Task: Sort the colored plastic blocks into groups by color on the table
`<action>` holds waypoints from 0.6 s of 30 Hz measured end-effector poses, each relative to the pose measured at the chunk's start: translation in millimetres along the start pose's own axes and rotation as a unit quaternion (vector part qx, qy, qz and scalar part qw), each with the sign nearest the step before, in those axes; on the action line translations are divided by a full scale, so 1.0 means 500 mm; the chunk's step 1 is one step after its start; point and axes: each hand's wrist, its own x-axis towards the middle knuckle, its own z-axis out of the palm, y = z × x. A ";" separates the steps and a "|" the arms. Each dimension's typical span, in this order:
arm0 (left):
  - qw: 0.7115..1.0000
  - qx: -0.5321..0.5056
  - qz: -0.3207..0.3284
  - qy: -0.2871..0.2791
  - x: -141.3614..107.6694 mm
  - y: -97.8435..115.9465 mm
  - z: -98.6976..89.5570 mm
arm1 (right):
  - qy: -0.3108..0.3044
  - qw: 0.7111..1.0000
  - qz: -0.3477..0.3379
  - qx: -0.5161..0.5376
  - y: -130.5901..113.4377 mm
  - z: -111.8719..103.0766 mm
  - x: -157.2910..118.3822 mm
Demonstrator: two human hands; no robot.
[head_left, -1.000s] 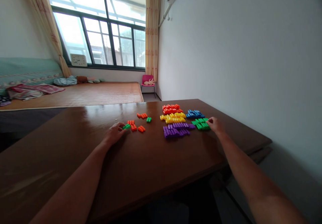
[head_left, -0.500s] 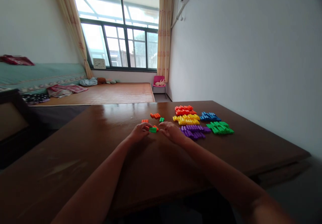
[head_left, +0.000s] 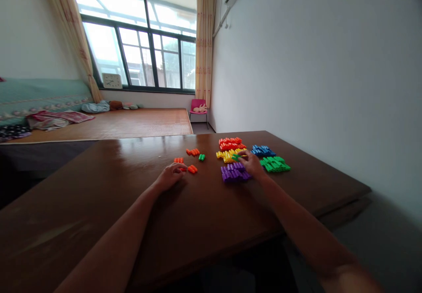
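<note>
My right hand (head_left: 252, 163) pinches a small green ribbed plastic piece (head_left: 235, 157) above the yellow pile (head_left: 227, 154). Just below it lies a purple pile (head_left: 234, 172) of similar pieces. My left hand (head_left: 169, 175) rests low on the table, its fingers loosely spread beside small orange pieces (head_left: 178, 160) and partly covering one. Another orange piece (head_left: 192, 169) lies just right of its fingertips. Farther back are an orange row (head_left: 193, 151) and a small green piece (head_left: 201, 157).
Orange-red (head_left: 231, 143), blue (head_left: 263, 150) and green (head_left: 275, 164) piles sit on the right of the brown table (head_left: 191, 222). A white wall (head_left: 296, 64) runs along the right. Behind the table are a bed (head_left: 145, 121) and a pink chair (head_left: 198, 104).
My right hand has moved right, from beside my left hand to over the piles, carrying the green piece. My left hand stays by the orange pieces. The view has turned slightly right.
</note>
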 end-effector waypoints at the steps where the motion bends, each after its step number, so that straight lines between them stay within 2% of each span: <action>1: 1.000 0.008 -0.005 0.012 0.001 -0.006 -0.004 | 0.058 0.998 0.018 -0.023 0.042 -0.056 0.008; 3: 0.999 0.021 -0.015 0.030 0.002 -0.014 -0.013 | 0.160 0.982 0.058 -0.085 0.127 -0.167 0.017; 5: 0.999 0.028 -0.030 0.036 0.003 -0.015 -0.019 | 0.233 0.957 0.108 -0.136 0.203 -0.263 0.013; 6: 0.998 0.028 -0.038 0.034 0.003 -0.015 -0.022 | 0.253 0.945 0.131 -0.160 0.235 -0.300 0.008; 8: 0.998 0.024 -0.055 0.031 0.003 -0.015 -0.026 | 0.263 0.927 0.179 -0.200 0.281 -0.347 -0.005; 10: 0.997 0.023 -0.067 0.031 0.002 -0.017 -0.028 | 0.246 0.916 0.220 -0.228 0.306 -0.363 -0.015; 13: 0.996 0.029 -0.080 0.033 0.000 -0.026 -0.031 | 0.216 0.907 0.253 -0.260 0.317 -0.358 -0.022; 15: 0.995 0.040 -0.085 0.036 -0.001 -0.034 -0.033 | 0.208 0.902 0.252 -0.282 0.316 -0.352 -0.022; 18: 0.994 0.088 -0.052 0.049 -0.002 -0.043 -0.029 | 0.244 0.891 0.200 -0.326 0.297 -0.338 -0.008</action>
